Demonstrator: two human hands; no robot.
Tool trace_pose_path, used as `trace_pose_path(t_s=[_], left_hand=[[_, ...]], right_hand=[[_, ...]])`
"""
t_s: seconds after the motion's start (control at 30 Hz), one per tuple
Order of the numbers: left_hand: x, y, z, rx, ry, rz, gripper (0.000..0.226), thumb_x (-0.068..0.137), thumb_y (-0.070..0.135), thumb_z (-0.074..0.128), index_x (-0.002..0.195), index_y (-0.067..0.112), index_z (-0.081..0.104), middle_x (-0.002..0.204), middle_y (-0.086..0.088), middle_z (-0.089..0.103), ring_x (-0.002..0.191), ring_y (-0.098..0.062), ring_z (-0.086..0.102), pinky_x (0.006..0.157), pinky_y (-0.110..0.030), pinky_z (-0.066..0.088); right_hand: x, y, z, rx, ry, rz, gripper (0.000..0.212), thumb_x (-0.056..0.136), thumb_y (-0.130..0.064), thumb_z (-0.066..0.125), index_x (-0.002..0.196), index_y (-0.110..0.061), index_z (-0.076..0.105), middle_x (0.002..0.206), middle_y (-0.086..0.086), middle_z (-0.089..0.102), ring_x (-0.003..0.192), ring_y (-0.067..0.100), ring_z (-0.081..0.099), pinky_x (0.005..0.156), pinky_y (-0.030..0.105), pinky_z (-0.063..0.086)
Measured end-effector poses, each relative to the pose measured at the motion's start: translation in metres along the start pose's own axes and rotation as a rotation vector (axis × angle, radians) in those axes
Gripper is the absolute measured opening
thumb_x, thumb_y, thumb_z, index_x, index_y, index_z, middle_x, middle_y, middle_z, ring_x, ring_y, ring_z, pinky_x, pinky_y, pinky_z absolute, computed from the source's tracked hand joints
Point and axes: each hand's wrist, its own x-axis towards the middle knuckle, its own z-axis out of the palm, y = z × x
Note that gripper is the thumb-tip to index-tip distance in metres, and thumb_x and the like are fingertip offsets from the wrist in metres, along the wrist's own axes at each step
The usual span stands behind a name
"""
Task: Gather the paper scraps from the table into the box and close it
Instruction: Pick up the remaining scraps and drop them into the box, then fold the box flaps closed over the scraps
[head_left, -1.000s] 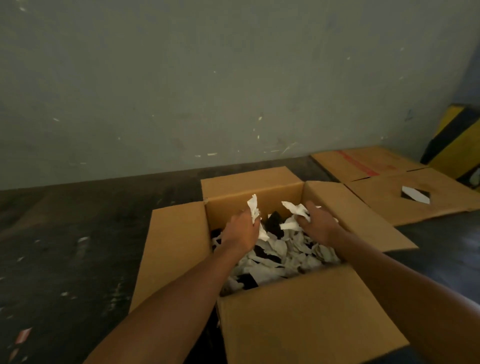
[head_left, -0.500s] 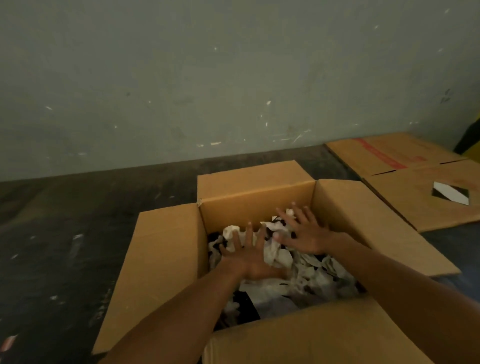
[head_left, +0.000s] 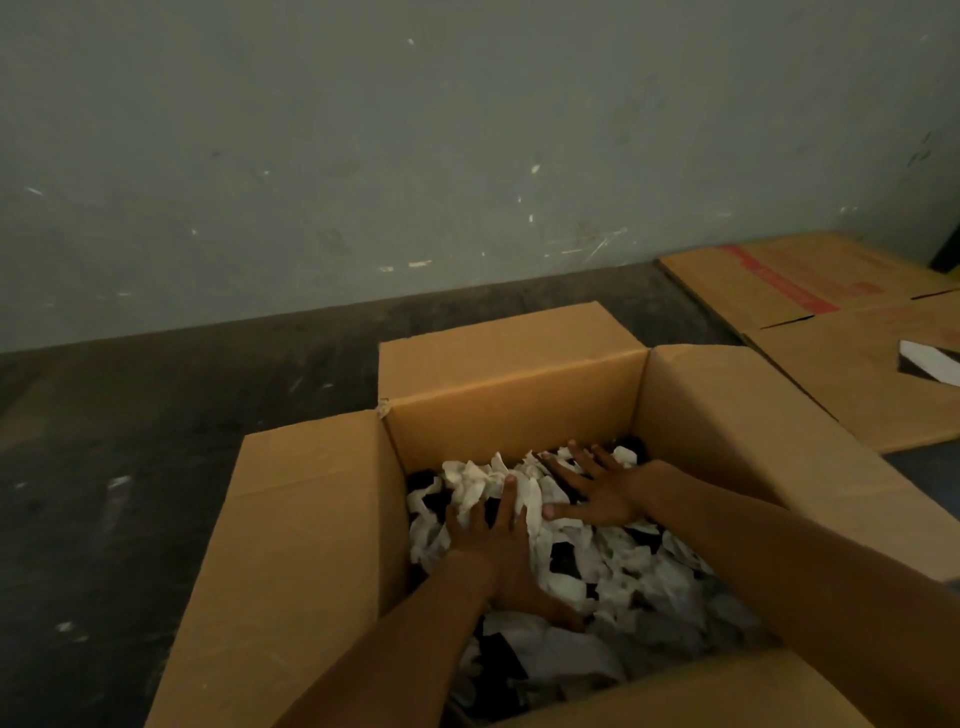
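Head view: the box (head_left: 509, 410) stands open on the dark counter (head_left: 156, 441), all four flaps folded outward. The scraps (head_left: 613, 571), white and black, lie heaped inside it, well below the rim. Both hands are down in the box, palms on the heap. The left hand (head_left: 498, 545) lies flat with fingers spread, its grip wide and holding nothing. The right hand (head_left: 597, 491) is likewise splayed and empty, pressing nearer the far wall. They sit just beside each other, the right a little farther in.

The step in hand looks like packing the scraps down; closing is not yet done. For that, the flaps lie outward and above each hand: the left flap (head_left: 301, 545) directly outside the left hand, the right flap (head_left: 753, 431) outside the right. Each flap's long axis runs near to far, so each hand is nearest its own side. Flattened cardboard (head_left: 831, 322) lies well apart at right, with a white piece (head_left: 930, 361) on it, possibly a stray scrap.
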Motion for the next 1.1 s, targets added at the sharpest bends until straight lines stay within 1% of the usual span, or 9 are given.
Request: trace_pose_path(t_s=[0.1, 0.27, 0.37, 0.47, 0.57, 0.67, 0.8, 0.93, 1.1], left_hand=[[-0.002, 0.002, -0.003, 0.024, -0.020, -0.002, 0.137, 0.061, 0.084, 0.062, 0.152, 0.022, -0.019, 0.151, 0.000, -0.043, 0.142, -0.040, -0.030, 0.110, -0.069, -0.009], [-0.012, -0.001, -0.017, -0.058, -0.024, 0.029, 0.137, 0.055, 0.091, 0.057, 0.147, 0.033, -0.027, 0.154, 0.002, -0.039, 0.145, -0.038, -0.026, 0.112, -0.068, -0.008], [-0.031, -0.006, -0.026, -0.174, 0.061, 0.116, 0.130, 0.058, 0.090, 0.057, 0.143, 0.045, -0.030, 0.155, 0.007, -0.037, 0.144, -0.032, -0.029, 0.115, -0.063, -0.008], [-0.049, -0.006, -0.015, -0.139, 0.106, 0.171, 0.132, 0.057, 0.088, 0.059, 0.139, 0.047, -0.036, 0.150, 0.012, -0.044, 0.138, -0.030, -0.038, 0.111, -0.065, -0.016], [-0.050, 0.006, 0.006, 0.009, 0.044, 0.180, 0.131, 0.060, 0.087, 0.058, 0.137, 0.044, -0.039, 0.147, 0.013, -0.048, 0.138, -0.035, -0.038, 0.108, -0.070, -0.015], [-0.040, 0.022, 0.015, 0.021, 0.032, 0.121, 0.124, 0.069, 0.082, 0.056, 0.143, 0.039, -0.033, 0.151, 0.009, -0.044, 0.139, -0.041, -0.035, 0.108, -0.070, -0.013], [-0.036, 0.032, 0.016, 0.025, 0.057, 0.075, 0.124, 0.068, 0.084, 0.054, 0.148, 0.035, -0.027, 0.155, 0.003, -0.037, 0.141, -0.044, -0.030, 0.109, -0.071, -0.012], [-0.044, 0.026, 0.008, 0.003, 0.035, 0.066, 0.120, 0.068, 0.085, 0.052, 0.148, 0.039, -0.024, 0.157, 0.007, -0.034, 0.141, -0.043, -0.030, 0.106, -0.073, -0.012], [-0.067, 0.012, -0.014, -0.047, 0.011, 0.054, 0.094, 0.074, 0.088, 0.034, 0.149, 0.050, -0.008, 0.162, 0.015, -0.015, 0.144, -0.041, -0.024, 0.109, -0.073, -0.006]], right_hand=[[-0.003, 0.000, 0.000, 0.002, 0.005, 0.020, 0.105, 0.055, -0.099, 0.016, 0.140, -0.052, -0.025, 0.157, -0.004, -0.029, 0.144, 0.033, -0.023, 0.114, 0.064, -0.001], [-0.033, -0.010, -0.005, 0.092, 0.104, -0.023, 0.078, 0.080, -0.082, 0.015, 0.143, -0.050, -0.018, 0.158, -0.002, -0.024, 0.144, 0.032, -0.024, 0.115, 0.060, -0.004], [-0.067, -0.009, -0.006, 0.163, 0.162, -0.081, 0.082, 0.077, -0.082, 0.011, 0.145, -0.048, -0.017, 0.158, 0.001, -0.025, 0.143, 0.032, -0.027, 0.116, 0.055, -0.006], [-0.098, -0.001, 0.008, 0.149, 0.077, -0.078, 0.098, 0.068, -0.087, 0.035, 0.138, -0.055, -0.025, 0.154, -0.003, -0.036, 0.141, 0.032, -0.030, 0.116, 0.060, 0.001], [-0.106, -0.001, 0.034, -0.030, -0.028, -0.029, 0.116, 0.065, -0.082, 0.056, 0.135, -0.054, -0.031, 0.151, -0.005, -0.040, 0.140, 0.029, -0.033, 0.116, 0.059, 0.001], [-0.093, -0.003, 0.049, -0.122, -0.088, 0.015, 0.110, 0.075, -0.072, 0.058, 0.133, -0.053, -0.034, 0.153, -0.003, -0.037, 0.142, 0.034, -0.028, 0.114, 0.064, 0.002], [-0.095, -0.007, 0.044, -0.123, -0.115, 0.033, 0.111, 0.076, -0.071, 0.059, 0.135, -0.051, -0.033, 0.156, -0.003, -0.032, 0.145, 0.033, -0.021, 0.117, 0.057, 0.002], [-0.103, -0.010, 0.038, -0.082, -0.084, 0.013, 0.112, 0.071, -0.075, 0.060, 0.137, -0.052, -0.029, 0.158, -0.005, -0.026, 0.146, 0.030, -0.016, 0.118, 0.056, 0.004], [-0.128, -0.015, 0.018, 0.173, -0.002, -0.028, 0.103, 0.069, -0.084, 0.049, 0.146, -0.050, -0.009, 0.162, -0.008, 0.001, 0.148, 0.020, 0.009, 0.119, 0.038, 0.018]])
